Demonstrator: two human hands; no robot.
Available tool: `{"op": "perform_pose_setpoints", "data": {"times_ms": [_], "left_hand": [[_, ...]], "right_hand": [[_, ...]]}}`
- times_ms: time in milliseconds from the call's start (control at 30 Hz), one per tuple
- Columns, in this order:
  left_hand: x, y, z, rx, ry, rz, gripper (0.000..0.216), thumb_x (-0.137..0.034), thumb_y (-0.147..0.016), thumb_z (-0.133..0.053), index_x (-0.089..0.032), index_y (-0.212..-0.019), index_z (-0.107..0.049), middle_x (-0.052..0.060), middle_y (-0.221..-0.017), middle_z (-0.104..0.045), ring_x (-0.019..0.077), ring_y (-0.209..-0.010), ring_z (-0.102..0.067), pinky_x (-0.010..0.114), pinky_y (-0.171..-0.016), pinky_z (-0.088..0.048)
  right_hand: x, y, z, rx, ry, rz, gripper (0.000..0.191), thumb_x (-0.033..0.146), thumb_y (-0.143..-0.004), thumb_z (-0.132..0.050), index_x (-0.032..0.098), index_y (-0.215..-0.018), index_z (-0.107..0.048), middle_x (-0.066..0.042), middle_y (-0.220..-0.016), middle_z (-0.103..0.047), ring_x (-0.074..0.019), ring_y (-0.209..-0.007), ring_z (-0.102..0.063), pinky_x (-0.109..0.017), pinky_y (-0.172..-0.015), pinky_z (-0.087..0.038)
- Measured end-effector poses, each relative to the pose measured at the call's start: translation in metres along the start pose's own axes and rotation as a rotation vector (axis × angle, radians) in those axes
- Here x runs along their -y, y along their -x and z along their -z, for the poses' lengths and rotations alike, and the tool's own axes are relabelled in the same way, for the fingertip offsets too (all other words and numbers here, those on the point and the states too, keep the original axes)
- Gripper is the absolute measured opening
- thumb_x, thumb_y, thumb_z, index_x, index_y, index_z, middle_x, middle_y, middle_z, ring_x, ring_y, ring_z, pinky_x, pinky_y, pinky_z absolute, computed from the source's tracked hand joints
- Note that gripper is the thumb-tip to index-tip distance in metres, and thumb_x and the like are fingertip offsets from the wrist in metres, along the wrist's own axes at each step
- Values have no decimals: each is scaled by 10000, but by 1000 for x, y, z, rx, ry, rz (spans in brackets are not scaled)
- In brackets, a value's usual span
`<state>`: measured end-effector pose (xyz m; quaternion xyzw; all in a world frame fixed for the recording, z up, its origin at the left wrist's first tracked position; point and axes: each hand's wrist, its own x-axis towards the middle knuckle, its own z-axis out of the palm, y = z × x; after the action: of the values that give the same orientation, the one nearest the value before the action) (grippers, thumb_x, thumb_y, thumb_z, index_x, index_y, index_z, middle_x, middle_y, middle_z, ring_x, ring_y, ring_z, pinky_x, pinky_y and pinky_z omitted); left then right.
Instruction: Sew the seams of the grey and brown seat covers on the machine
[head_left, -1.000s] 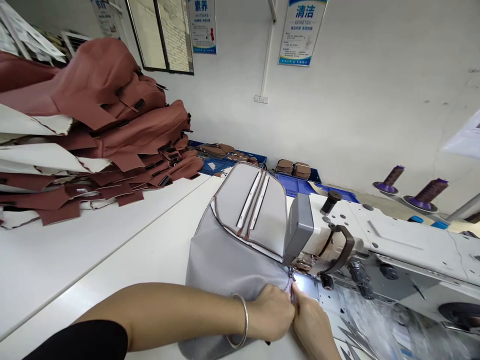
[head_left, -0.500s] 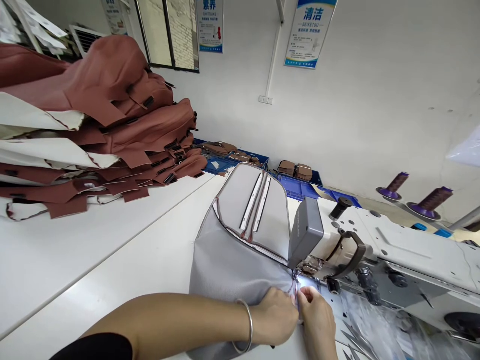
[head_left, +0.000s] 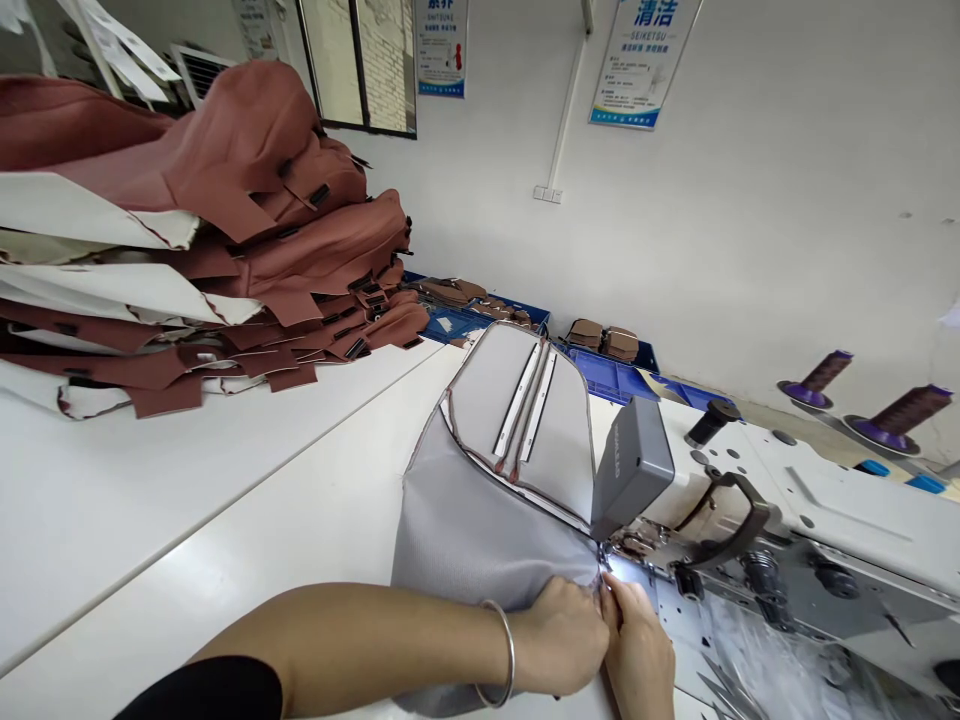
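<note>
A grey fabric cover (head_left: 487,500) with brown piping and two white strips lies on the white table, its near edge at the needle of the sewing machine (head_left: 750,520). My left hand (head_left: 562,635), with a metal bangle on the wrist, is closed on the fabric's edge just left of the needle. My right hand (head_left: 637,650) pinches the same edge from the right, touching the left hand. The lit needle area sits directly beyond my fingertips.
A tall stack of reddish-brown and cream covers (head_left: 202,250) fills the table's left. Blue bins (head_left: 607,375) with brown parts stand along the far wall. Two brown thread cones (head_left: 900,415) rise at the right. Scissors (head_left: 731,695) lie near my right hand.
My hands have stayed pinched together on the fabric edge at the needle. The view has shifted, so everything sits slightly further right and lower in the picture.
</note>
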<state>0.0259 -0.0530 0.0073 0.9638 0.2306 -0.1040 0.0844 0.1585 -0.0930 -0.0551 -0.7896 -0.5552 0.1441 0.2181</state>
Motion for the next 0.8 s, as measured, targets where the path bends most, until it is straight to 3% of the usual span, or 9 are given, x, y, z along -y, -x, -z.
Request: {"op": "perform_pose_setpoints", "data": {"times_ms": [167, 300, 800], "left_hand": [[1, 2, 1, -31, 9, -19, 316, -189, -813, -484, -28, -1073, -565, 155, -980, -600, 233, -851, -553, 361, -660, -430], [3, 2, 2, -24, 67, -15, 216, -182, -779, -521, -71, -944, -607, 134, -966, -608, 231, -856, -552, 367, -690, -435], [3, -4, -2, -13, 99, -14, 201, -165, -737, -563, -86, -908, -632, 144, -953, -611, 234, -833, -564, 364, -662, -450]], "right_hand": [[5, 5, 7, 110, 263, 105, 414, 297, -947, -245, 250, -1249, -524, -41, -1027, -534, -160, -878, -559, -267, -649, -385], [3, 8, 5, 105, 414, 206, 470, 180, -905, -294, 204, -1353, -435, -73, -1096, -523, -166, -893, -558, -264, -630, -386], [-4, 4, 4, 89, 469, 301, 483, 170, -886, -330, 186, -1356, -439, -64, -1071, -545, -142, -818, -572, -239, -597, -401]]}}
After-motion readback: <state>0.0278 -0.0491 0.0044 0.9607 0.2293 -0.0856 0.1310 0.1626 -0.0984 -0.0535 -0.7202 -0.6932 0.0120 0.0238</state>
